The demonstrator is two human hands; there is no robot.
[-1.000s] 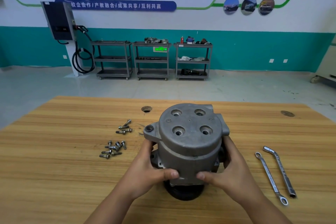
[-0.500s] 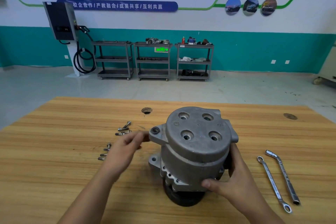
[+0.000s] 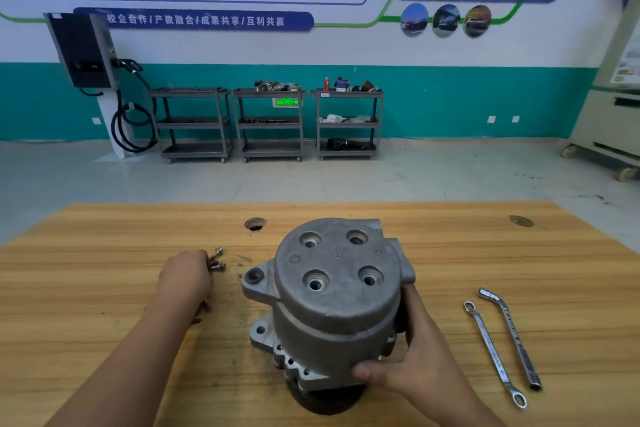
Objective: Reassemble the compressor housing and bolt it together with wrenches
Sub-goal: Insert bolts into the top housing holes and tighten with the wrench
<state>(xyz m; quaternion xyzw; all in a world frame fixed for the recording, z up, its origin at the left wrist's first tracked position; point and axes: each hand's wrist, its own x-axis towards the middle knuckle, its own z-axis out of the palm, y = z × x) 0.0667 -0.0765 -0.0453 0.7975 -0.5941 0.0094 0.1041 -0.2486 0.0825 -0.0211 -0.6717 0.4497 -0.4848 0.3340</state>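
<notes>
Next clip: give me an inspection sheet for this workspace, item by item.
Surface: wooden table, with a round hole near its far edge.
Job's things: compressor housing upright at centre, no bolts in its four top holes; loose bolts to its left; two wrenches lying to its right.
Clutter: nothing seen.
Hands: left hand over the bolts, grip hidden; right hand grips the compressor housing.
Cables: black hose coiled below the wall charger.
Surroundings: three metal trolleys against a teal wall.
</notes>
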